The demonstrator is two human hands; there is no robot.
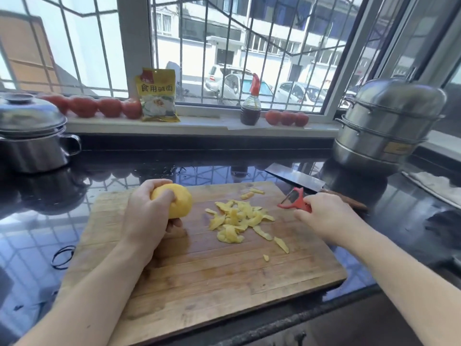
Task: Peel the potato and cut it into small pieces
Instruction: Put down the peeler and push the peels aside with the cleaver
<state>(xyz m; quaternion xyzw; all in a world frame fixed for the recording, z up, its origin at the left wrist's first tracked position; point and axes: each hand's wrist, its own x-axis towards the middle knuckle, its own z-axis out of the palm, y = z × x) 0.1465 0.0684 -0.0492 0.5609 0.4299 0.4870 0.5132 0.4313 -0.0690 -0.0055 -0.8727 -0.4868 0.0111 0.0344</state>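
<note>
potato (174,203): fully peeled, yellow, in my left hand (147,216), held just over the far-left part of the cutting board (199,270)
left hand: fingers and thumb curled round the potato, thumb underneath
right hand (324,216): gripping the red peeler (295,202) by its handle, over the board's far-right corner; blade end points away from me, toward the far edge
peels (239,221): loose heap mid-board, a few strays toward the right edge and two near the far edge
cleaver (296,179): flat on the black counter (37,221) just beyond the board's far-right corner (handle partly hidden behind my right hand)
board: wooden, sits on the counter, near edge close to the counter's front edge
pots: lidded steel pot (32,138) at counter's far left, stacked steamer (389,123) at far right
sill: tomatoes (99,107), yellow packet (158,96), dark sauce bottle (250,108)
</note>
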